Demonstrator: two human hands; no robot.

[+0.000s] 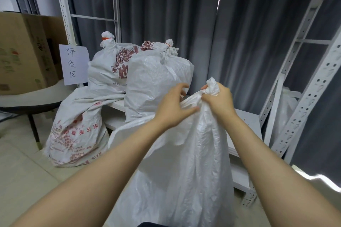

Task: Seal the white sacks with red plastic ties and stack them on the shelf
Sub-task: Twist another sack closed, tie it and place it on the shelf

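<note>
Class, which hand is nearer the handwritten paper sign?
Left. The left hand is right of the paper sign, beside the front sack's neck; the right hand grips that neck, farther right.

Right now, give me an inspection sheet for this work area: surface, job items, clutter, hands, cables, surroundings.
Surface: low white shelf board, with two sacks standing on it.
Job's things: near sack, neck bunched, no tie seen on it; back sack and middle sack closed with red ties; floor sack leaning against the shelf.
Clutter: cardboard box; handwritten paper sign.
Hands: right hand grips the near sack's neck; left hand is beside it with fingers curled, hold unclear.
Cables: nothing seen.
Surroundings: grey curtain, perforated rack post, tiled floor.
</note>
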